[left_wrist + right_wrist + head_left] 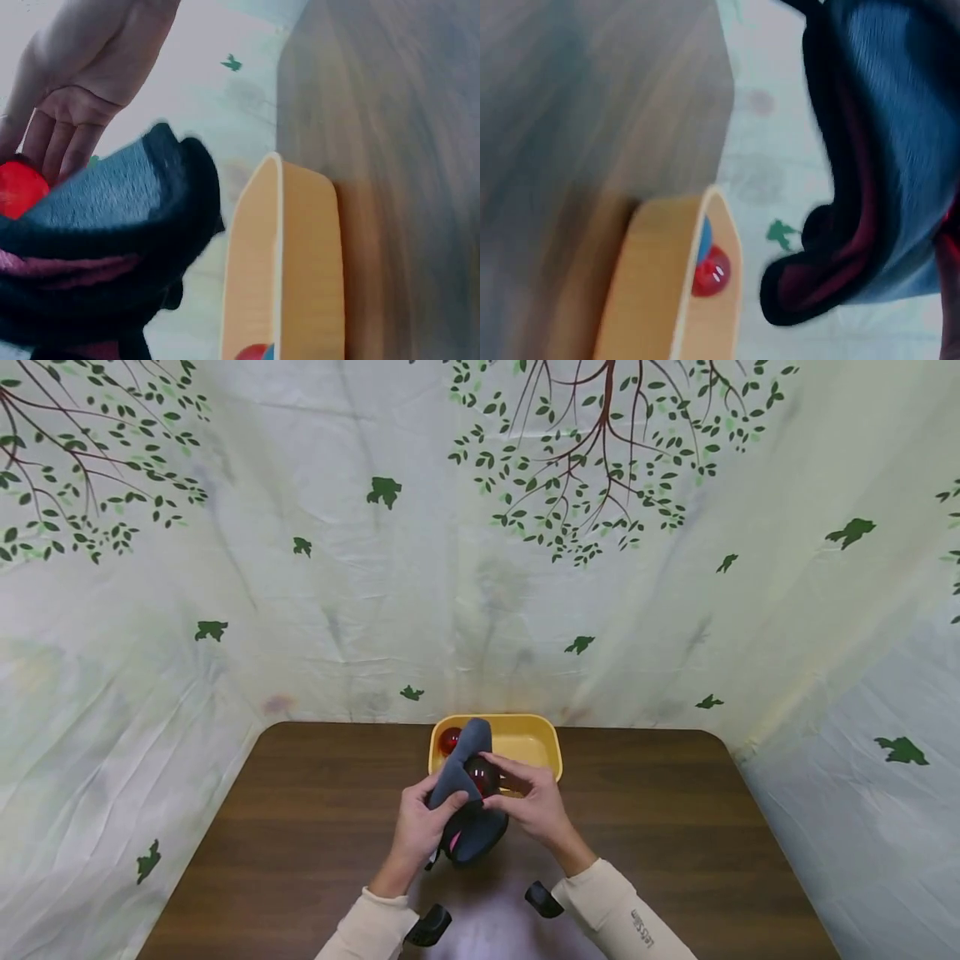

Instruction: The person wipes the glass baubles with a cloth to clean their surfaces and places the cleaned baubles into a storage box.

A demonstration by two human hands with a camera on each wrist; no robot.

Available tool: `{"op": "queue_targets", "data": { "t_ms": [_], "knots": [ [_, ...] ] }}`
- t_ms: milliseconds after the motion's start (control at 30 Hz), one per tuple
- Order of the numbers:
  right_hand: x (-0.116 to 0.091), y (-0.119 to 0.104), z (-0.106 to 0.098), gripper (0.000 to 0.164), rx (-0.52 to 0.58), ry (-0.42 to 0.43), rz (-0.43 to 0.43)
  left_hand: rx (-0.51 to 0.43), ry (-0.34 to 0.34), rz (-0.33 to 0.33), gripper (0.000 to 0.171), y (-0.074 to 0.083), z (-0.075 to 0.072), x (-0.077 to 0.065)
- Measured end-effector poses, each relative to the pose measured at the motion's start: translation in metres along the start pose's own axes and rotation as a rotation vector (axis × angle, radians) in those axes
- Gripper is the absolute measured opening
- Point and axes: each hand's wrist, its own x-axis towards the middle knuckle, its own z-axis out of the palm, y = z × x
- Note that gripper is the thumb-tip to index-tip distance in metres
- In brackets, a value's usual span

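Observation:
My left hand (418, 827) grips a dark blue fabric pouch (455, 774) with black edging, its thumb lying on the near flap. Pink lining shows along the pouch's folds in both wrist views. Between the thumb and fingertips of my right hand (536, 802) is a glossy dark red ball (481, 775), right at the pouch's opening. In the left wrist view this ball (21, 189) looks bright red and is partly covered by the pouch (112, 202). The pouch (900, 142) hides most of the right hand's grip in the right wrist view.
A yellow tray (557, 747) stands at the table's far edge, just behind the hands. It holds a red ball (449, 741) and a blue ball (704, 240). The brown wooden table (322, 810) meets a hanging cloth printed with leaves and birds (337, 610).

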Motion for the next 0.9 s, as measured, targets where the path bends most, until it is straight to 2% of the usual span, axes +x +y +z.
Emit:
{"op": "queue_targets", "data": {
  "t_ms": [100,267,333,367,467,567,700,800,900],
  "knots": [
    [-0.006,0.006,0.009,0.052,0.103,0.102,0.148,0.098,0.016,0.085,0.05,0.001,0.002,-0.001],
    [-0.01,0.003,0.023,0.044,0.3,0.26,0.425,0.355,0.009,0.384,0.056,0.015,0.006,-0.004],
    [-0.01,0.001,0.026,0.042,0.35,0.299,0.507,0.431,0.009,0.477,0.057,0.018,0.006,-0.005],
    [-0.01,0.0,0.028,0.041,0.354,0.315,0.534,0.447,0.01,0.495,0.057,0.017,0.006,-0.005],
    [-0.011,-0.001,0.03,0.04,0.364,0.322,0.536,0.388,0.017,0.427,0.057,0.007,0.004,-0.004],
    [-0.012,0.0,0.031,0.044,0.371,0.305,0.455,0.268,0.042,0.282,0.055,-0.002,0.002,-0.003],
    [-0.013,0.005,0.031,0.053,0.361,0.263,0.295,0.139,0.101,0.097,0.049,-0.002,0.002,-0.003],
    [-0.013,0.011,0.028,0.058,0.313,0.181,0.139,0.034,0.133,-0.02,0.044,0.003,0.003,-0.002],
    [-0.012,0.016,0.021,0.058,0.247,0.078,-0.031,-0.063,0.133,-0.1,0.04,0.007,0.004,-0.002]
  ]
}}
